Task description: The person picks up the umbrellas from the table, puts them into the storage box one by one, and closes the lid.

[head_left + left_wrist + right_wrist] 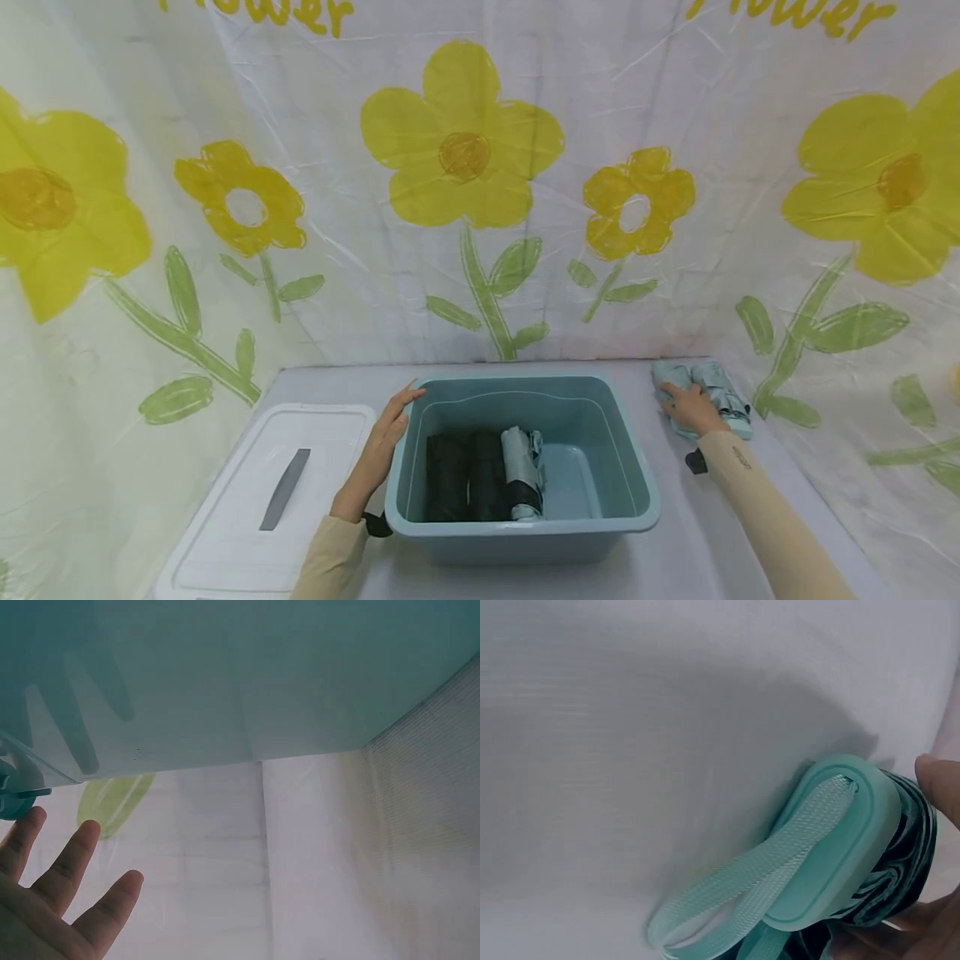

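Note:
My left hand (378, 450) rests against the left side of a blue-green plastic bin (525, 527), fingers spread and nearly straight near its rim. In the left wrist view those fingers (67, 866) stand beside the bin's wall (247, 690). At the far right, my right hand (693, 408) grips a folded light-blue umbrella (667, 372), thumb and fingers on opposite sides. The right wrist view shows its mint handle end (832, 862) and strap (757, 862). A second folded light-blue umbrella (720, 387) lies right beside it. Inside the bin are two black folded umbrellas (447, 479) and a light-blue one (519, 458).
A white lid (217, 508) with a grey handle (285, 490) lies on the table left of the bin. Behind the table (480, 367) hangs a white curtain (337, 292) printed with yellow flowers.

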`<state>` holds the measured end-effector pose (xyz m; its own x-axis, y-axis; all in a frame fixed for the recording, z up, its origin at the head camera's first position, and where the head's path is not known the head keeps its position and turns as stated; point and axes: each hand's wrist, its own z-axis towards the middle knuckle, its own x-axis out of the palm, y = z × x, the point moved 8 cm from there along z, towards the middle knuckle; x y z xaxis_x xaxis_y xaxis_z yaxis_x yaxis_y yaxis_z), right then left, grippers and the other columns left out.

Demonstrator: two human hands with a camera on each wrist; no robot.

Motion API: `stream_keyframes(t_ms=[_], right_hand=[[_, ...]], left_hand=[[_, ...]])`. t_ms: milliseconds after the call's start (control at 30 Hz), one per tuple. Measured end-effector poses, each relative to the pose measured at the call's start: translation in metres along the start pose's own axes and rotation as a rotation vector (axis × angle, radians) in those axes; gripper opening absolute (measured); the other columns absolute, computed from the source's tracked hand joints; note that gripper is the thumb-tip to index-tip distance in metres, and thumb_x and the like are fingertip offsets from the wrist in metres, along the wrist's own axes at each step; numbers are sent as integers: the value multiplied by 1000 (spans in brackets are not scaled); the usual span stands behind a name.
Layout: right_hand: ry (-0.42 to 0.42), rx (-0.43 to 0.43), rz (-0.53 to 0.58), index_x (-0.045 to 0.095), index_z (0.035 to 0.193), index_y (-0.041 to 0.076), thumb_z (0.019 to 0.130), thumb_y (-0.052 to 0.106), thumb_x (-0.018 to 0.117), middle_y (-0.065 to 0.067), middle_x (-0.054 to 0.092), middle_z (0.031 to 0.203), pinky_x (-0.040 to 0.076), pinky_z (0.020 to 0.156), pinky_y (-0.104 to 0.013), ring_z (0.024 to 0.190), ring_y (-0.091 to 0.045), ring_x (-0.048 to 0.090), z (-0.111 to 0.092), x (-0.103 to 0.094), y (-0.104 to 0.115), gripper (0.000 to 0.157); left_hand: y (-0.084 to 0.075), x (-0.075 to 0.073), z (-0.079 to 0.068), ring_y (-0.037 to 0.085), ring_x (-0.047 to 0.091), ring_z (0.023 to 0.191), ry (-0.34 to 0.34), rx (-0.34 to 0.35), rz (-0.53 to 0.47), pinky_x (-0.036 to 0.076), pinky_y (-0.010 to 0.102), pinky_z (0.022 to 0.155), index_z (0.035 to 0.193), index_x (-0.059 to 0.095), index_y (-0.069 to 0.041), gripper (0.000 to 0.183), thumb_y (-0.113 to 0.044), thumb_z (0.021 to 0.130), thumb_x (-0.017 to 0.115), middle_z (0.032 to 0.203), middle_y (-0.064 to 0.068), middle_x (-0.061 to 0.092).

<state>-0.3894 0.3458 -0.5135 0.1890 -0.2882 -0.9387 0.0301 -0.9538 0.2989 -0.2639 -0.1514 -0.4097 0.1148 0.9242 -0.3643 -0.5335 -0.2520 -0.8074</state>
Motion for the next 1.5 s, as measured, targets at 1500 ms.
stream_keyframes(t_ms=[1500], right_hand=[[-72, 121, 44, 41, 132, 6, 86, 12, 60, -50, 23, 117, 37, 79, -70, 105, -66, 32, 26, 1, -7, 50]], left_hand=[[0, 0, 1, 43, 15, 138, -12, -26, -8, 18, 68, 100, 135, 39, 5, 40, -1, 97, 27, 149, 27, 20]])
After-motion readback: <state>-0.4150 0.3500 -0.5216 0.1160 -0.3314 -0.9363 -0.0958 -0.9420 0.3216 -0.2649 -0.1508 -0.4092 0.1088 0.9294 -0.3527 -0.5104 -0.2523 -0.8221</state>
